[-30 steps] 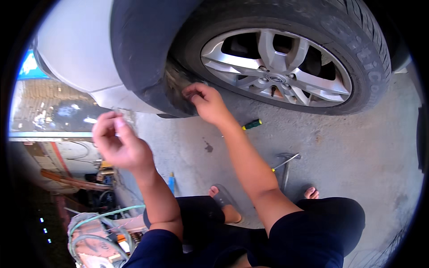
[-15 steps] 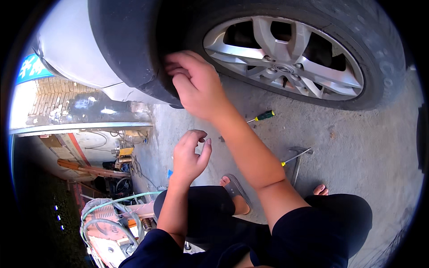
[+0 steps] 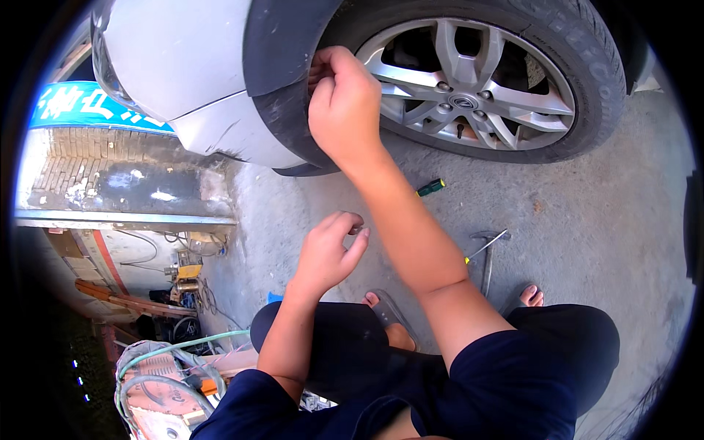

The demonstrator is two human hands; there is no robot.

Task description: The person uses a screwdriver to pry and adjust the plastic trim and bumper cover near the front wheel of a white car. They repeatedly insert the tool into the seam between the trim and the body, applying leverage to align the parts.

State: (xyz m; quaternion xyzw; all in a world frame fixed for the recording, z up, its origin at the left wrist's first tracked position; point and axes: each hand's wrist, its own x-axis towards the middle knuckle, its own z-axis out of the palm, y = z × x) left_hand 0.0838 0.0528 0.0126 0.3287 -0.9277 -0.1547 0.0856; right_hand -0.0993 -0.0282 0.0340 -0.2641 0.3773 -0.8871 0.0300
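At the dark wheel arch trim (image 3: 284, 55) of a silver-white car, my right hand (image 3: 345, 106) is raised with its fingers bent and their tips tucked behind the trim's edge. Whatever those fingertips press on is hidden. To the right of that hand is the front wheel, a black tire (image 3: 603, 106) around a silver spoked rim (image 3: 506, 95). Lower and nearer to me, my left hand (image 3: 326, 253) hovers above the ground, fingers loosely curled and thumb apart, with nothing in it. The car's scuffed bumper (image 3: 224, 128) lies left of the right hand.
On the concrete floor lie a screwdriver with a green and black handle (image 3: 431, 187), a yellow-handled screwdriver (image 3: 490, 245) and what looks like a hammer (image 3: 487, 270). A machine wrapped in hoses (image 3: 158, 385) stands at lower left. Cables and gear (image 3: 187, 286) sit by the wall.
My view has shifted, showing more of the bumper. My right hand stays at the arch, its fingers now further round the trim edge. The left hand keeps its curled pose.
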